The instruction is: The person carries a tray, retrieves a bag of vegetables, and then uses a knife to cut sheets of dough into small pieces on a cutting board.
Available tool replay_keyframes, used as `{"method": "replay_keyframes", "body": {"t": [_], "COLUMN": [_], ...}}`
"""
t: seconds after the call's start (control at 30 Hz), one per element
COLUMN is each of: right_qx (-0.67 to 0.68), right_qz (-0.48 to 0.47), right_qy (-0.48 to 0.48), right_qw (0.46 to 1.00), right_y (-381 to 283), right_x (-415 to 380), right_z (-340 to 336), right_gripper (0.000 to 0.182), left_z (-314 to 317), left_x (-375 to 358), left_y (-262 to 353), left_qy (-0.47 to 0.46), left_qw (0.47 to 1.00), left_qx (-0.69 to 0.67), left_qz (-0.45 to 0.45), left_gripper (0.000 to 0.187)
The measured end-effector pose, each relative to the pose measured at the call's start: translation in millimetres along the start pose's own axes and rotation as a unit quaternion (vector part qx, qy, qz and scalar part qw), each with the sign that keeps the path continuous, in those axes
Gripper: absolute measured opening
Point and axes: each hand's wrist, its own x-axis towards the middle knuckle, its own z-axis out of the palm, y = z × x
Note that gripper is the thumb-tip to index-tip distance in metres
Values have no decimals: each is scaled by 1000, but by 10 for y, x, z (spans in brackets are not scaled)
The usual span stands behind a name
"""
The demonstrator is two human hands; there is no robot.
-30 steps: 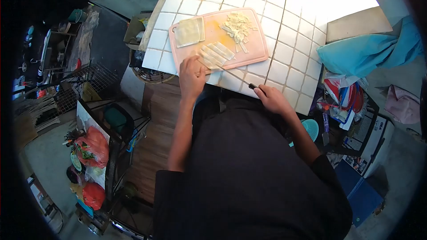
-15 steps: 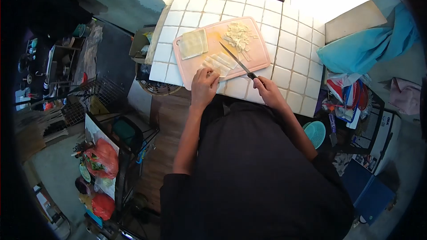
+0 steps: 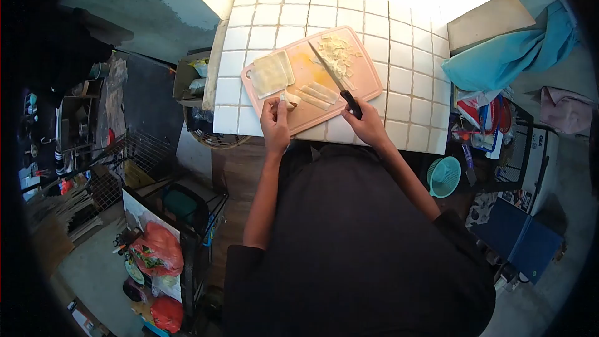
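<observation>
One dough-like strip [image 3: 289, 96] over pink cutting board [image 3: 368, 79], pinched in left hand [image 3: 274, 123]; right hand [image 3: 365, 126] wrapped around black-handled knife [image 3: 348, 99]. Strip looks light, soft, easily torn: best held by ends.

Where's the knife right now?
In the head view, the knife is in the right hand, angled over the pink cutting board. Its blade runs along the left side of the pile of small cut pieces.

Turquoise cloth [image 3: 508, 59] right, beside tan flat board [image 3: 490, 24]; mint-green round plastic basket [image 3: 445, 176] lower; dark-blue folder-like item [image 3: 499, 228] lower right; red plastic bags [image 3: 167, 249] lower left.
</observation>
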Motion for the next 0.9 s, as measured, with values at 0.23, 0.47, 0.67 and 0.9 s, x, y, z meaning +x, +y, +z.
{"method": "replay_keyframes", "body": {"t": [0.23, 0.47, 0.67, 0.9], "right_qx": [-176, -213, -209, -235], "right_qz": [-25, 10, 57, 0], "right_qy": [41, 63, 116, 104], "right_qw": [983, 975, 969, 966], "right_y": [-200, -234, -384, -209], "right_x": [177, 125, 189, 221], "right_z": [359, 575, 619, 693], "right_gripper": [47, 49, 50, 41], "left_z": [-274, -361, -327, -296], "left_x": [237, 472, 803, 1067], "left_y": [0, 212, 179, 339], "left_qy": [-78, -133, -178, -258], "left_qw": [994, 983, 978, 958], "left_qx": [-52, -73, -72, 11], "left_qz": [-56, -103, -85, -121], "left_gripper": [14, 13, 15, 17]}}
